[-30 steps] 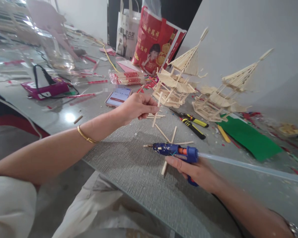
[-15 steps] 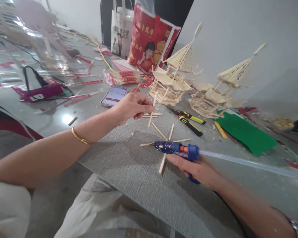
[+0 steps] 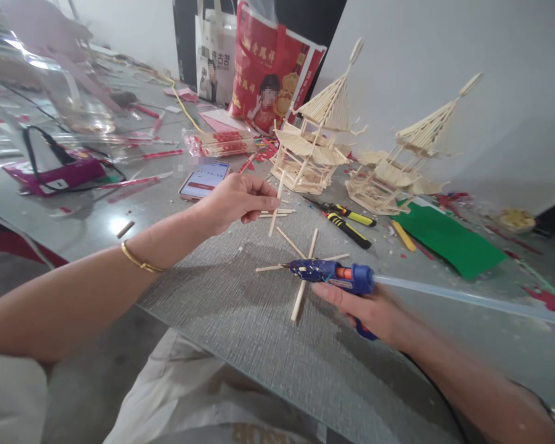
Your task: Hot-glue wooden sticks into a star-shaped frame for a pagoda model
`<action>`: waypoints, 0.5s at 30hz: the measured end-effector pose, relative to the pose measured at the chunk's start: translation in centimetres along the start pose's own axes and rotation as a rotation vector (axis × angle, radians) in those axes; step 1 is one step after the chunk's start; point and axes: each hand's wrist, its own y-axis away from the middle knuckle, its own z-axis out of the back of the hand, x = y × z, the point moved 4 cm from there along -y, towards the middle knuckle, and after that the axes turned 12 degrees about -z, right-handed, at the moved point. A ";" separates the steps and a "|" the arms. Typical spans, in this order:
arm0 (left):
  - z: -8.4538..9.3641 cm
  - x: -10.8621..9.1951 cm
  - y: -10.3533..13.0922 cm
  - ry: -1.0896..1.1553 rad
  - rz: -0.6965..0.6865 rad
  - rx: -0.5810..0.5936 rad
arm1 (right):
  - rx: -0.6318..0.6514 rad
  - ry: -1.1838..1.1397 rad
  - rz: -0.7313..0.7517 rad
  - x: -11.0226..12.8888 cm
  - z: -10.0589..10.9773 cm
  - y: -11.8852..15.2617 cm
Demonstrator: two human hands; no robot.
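Note:
Between thumb and fingers, my left hand (image 3: 247, 198) pinches a short wooden stick (image 3: 277, 206) above the table. My right hand (image 3: 361, 305) is wrapped round a blue glue gun (image 3: 326, 271), a clear glue stick running out of its back. The gun's nozzle points left, over or close to a stick lying on the table. Beneath the gun, several sticks (image 3: 298, 301) spread out in a star shape, their middle partly hidden by it. A few loose sticks (image 3: 277, 213) lie behind my left hand.
Two wooden stick towers (image 3: 311, 157) stand at the back. Black and yellow pliers (image 3: 349, 228), a green sheet (image 3: 451, 239), a phone (image 3: 204, 180), packed sticks (image 3: 224, 143) and a purple box (image 3: 60, 172) lie around. Bags (image 3: 271, 68) stand behind. The table's near edge (image 3: 240, 370) crosses below.
The whole view has shifted slightly, moving the table items left in the picture. The glue gun has moved a little to the right relative to the sticks. Both hands keep their holds.

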 end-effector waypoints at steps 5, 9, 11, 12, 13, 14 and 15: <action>-0.1 -0.1 0.0 -0.007 0.006 0.011 | 0.000 -0.005 -0.040 -0.8 0.6 0.2; -0.2 0.0 -0.1 -0.009 -0.005 0.031 | -0.031 -0.011 -0.068 -1.1 1.5 0.6; -0.2 0.1 -0.1 -0.017 -0.010 0.046 | -0.049 -0.008 -0.106 -1.2 1.8 0.8; -0.2 0.1 -0.2 -0.021 -0.010 0.051 | -0.056 -0.004 -0.127 -1.3 2.0 0.9; -0.1 0.1 -0.2 -0.024 -0.009 0.054 | -0.060 0.000 -0.143 -1.3 2.2 1.0; -0.1 0.1 -0.2 -0.027 -0.008 0.055 | -0.065 0.003 -0.149 -1.4 2.3 1.0; -0.1 0.1 -0.2 -0.030 -0.007 0.054 | -0.067 0.006 -0.149 -1.4 2.4 1.0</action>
